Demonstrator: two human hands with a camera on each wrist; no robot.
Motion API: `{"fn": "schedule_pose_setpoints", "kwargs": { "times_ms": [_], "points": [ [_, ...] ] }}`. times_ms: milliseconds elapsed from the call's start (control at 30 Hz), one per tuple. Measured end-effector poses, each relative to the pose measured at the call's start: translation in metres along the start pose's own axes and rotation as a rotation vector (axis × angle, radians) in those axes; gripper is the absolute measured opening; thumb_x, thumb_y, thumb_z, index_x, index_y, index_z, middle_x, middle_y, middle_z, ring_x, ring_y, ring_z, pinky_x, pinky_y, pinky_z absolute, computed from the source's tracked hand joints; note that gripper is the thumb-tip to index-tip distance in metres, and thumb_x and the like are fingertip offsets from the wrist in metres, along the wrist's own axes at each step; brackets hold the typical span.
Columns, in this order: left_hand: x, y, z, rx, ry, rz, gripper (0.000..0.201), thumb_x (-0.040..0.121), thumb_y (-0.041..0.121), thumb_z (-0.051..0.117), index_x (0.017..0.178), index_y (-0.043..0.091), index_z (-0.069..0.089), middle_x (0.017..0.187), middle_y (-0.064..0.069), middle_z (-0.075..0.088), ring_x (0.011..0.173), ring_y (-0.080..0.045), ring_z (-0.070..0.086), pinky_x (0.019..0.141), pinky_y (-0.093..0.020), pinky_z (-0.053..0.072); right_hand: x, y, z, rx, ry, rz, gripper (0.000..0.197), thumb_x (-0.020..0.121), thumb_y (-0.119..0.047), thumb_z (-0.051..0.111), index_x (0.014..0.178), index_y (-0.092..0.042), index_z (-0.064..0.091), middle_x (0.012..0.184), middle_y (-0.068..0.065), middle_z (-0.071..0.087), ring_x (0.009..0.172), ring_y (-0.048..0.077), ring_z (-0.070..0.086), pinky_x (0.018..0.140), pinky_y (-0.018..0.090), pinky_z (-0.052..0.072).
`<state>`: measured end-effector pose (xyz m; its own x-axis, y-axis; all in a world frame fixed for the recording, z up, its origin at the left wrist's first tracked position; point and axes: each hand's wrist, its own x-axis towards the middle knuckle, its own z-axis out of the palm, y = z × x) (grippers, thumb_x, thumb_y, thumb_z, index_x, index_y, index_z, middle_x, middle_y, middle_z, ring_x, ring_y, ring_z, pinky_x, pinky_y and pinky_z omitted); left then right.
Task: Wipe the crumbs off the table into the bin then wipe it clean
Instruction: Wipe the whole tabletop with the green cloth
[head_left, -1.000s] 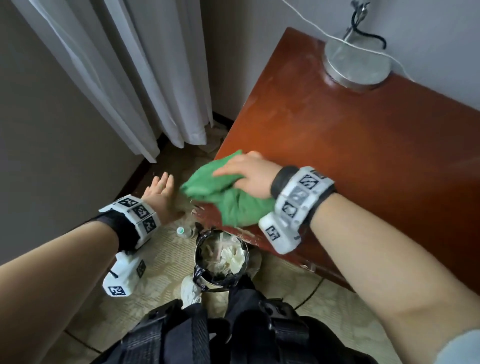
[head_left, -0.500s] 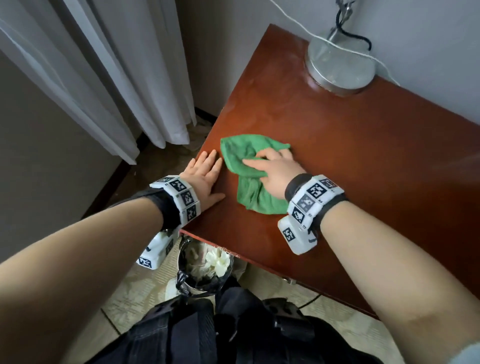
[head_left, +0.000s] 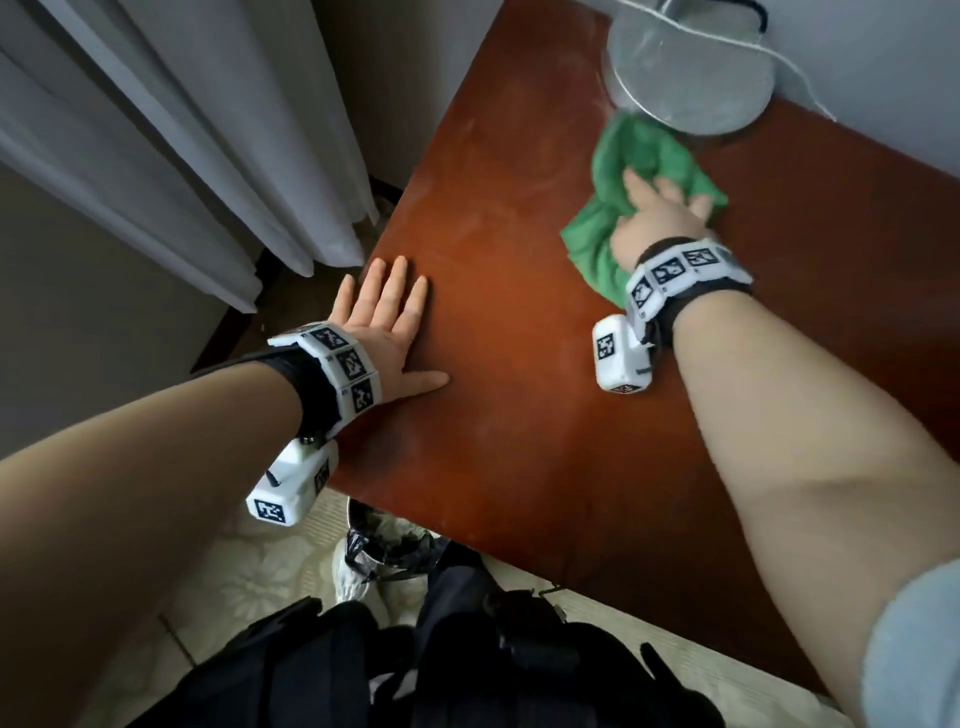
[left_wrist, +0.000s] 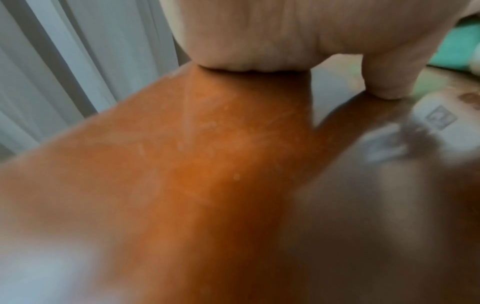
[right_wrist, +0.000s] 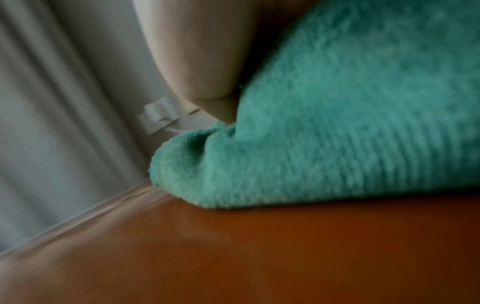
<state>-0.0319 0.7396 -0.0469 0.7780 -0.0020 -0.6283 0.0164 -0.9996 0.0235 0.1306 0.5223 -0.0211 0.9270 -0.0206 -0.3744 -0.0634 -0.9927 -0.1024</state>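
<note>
Since half a second ago, right hand (head_left: 657, 218) has pushed the green cloth (head_left: 647, 156), pressed under its fingers, across the table (head_left: 519, 415) against the lamp base (head_left: 691, 67) (snagging could tip it), left hand (head_left: 387, 325) flat.

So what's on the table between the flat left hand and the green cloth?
Nothing: only bare table separates the left hand from the green cloth, per the head view.

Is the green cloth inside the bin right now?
No, the green cloth lies on the table under the right hand, beside the lamp base, far from the bin.
</note>
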Motion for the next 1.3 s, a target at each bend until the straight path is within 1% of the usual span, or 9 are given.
{"fn": "schedule_pose_setpoints", "kwargs": {
  "times_ms": [133,200,300,433,500,633,767,1033,1300],
  "points": [
    [-0.001,0.000,0.003,0.002,0.034,0.003,0.103,0.081,0.073,0.034,0.145,0.017,-0.024,0.151,-0.009,-0.030,0.141,-0.026,-0.025,0.113,-0.043,-0.013,-0.036,-0.061,0.021,-0.089,-0.069,-0.433,0.062,0.090,-0.019,0.042,0.142,-0.044,0.024,0.155,-0.011,0.018,0.135,0.029,0.018,0.108,0.044,0.026],
    [-0.001,-0.001,0.004,0.001,0.051,-0.005,0.103,0.080,0.074,0.035,0.146,0.017,-0.022,0.152,-0.009,-0.029,0.141,-0.026,-0.023,0.114,-0.043,-0.012,-0.046,-0.069,0.029,-0.115,-0.133,-0.570,0.061,0.091,-0.017,0.042,0.143,-0.044,0.025,0.154,-0.011,0.020,0.137,0.028,0.016,0.111,0.042,0.026],
    [-0.002,0.000,0.001,-0.002,0.033,-0.003,0.103,0.081,0.074,0.034,0.145,0.018,-0.024,0.151,-0.008,-0.031,0.141,-0.025,-0.025,0.114,-0.043,-0.012,-0.024,-0.038,0.019,-0.118,-0.083,-0.468,0.058,0.093,-0.018,0.040,0.143,-0.043,0.024,0.153,-0.008,0.023,0.136,0.030,0.019,0.110,0.044,0.027],
    [-0.002,-0.001,-0.001,-0.002,-0.023,-0.007,0.103,0.082,0.074,0.032,0.142,0.018,-0.029,0.149,-0.007,-0.035,0.138,-0.024,-0.030,0.113,-0.043,-0.015,0.013,0.028,-0.004,-0.043,0.012,0.009,0.053,0.097,-0.027,0.035,0.145,-0.042,0.018,0.153,-0.002,0.021,0.131,0.035,0.024,0.108,0.049,0.028],
    [-0.001,0.000,-0.002,0.001,-0.028,-0.007,0.103,0.082,0.074,0.033,0.143,0.018,-0.029,0.149,-0.007,-0.035,0.138,-0.024,-0.030,0.113,-0.043,-0.015,0.012,0.033,-0.006,0.000,0.013,0.077,0.054,0.097,-0.025,0.035,0.145,-0.043,0.017,0.153,-0.003,0.020,0.132,0.034,0.023,0.108,0.050,0.027],
    [-0.001,-0.001,-0.001,-0.005,-0.026,-0.004,0.102,0.081,0.074,0.033,0.143,0.019,-0.028,0.149,-0.007,-0.035,0.139,-0.024,-0.029,0.113,-0.043,-0.015,-0.021,0.002,0.015,-0.010,0.053,-0.138,0.056,0.095,-0.024,0.039,0.143,-0.045,0.022,0.153,-0.006,0.021,0.135,0.030,0.019,0.109,0.052,0.023],
    [-0.005,-0.001,-0.001,-0.037,0.012,0.032,0.101,0.083,0.070,0.038,0.145,0.019,-0.023,0.151,-0.007,-0.031,0.140,-0.024,-0.027,0.113,-0.043,-0.014,-0.086,-0.014,0.046,-0.001,-0.007,-0.339,0.055,0.094,-0.022,0.039,0.142,-0.046,0.024,0.153,-0.010,0.020,0.138,0.028,0.015,0.111,0.052,0.021],
    [-0.037,-0.034,0.024,-0.032,0.019,0.209,0.094,0.089,0.052,0.049,0.147,0.020,-0.018,0.153,-0.004,-0.028,0.141,-0.024,-0.023,0.115,-0.038,-0.007,-0.182,-0.026,0.086,-0.044,-0.147,-0.431,0.055,0.095,-0.034,0.040,0.143,-0.048,0.016,0.154,-0.012,0.011,0.140,0.027,0.005,0.110,0.051,0.017],
    [-0.047,-0.041,0.032,-0.051,0.045,0.196,0.091,0.091,0.052,0.045,0.147,0.015,-0.017,0.153,-0.002,-0.027,0.142,-0.020,-0.023,0.115,-0.039,-0.008,-0.156,-0.042,0.071,-0.079,-0.157,-0.448,0.052,0.098,-0.030,0.038,0.142,-0.049,0.019,0.154,-0.013,0.013,0.141,0.025,0.006,0.112,0.048,0.013]
  ]
}}
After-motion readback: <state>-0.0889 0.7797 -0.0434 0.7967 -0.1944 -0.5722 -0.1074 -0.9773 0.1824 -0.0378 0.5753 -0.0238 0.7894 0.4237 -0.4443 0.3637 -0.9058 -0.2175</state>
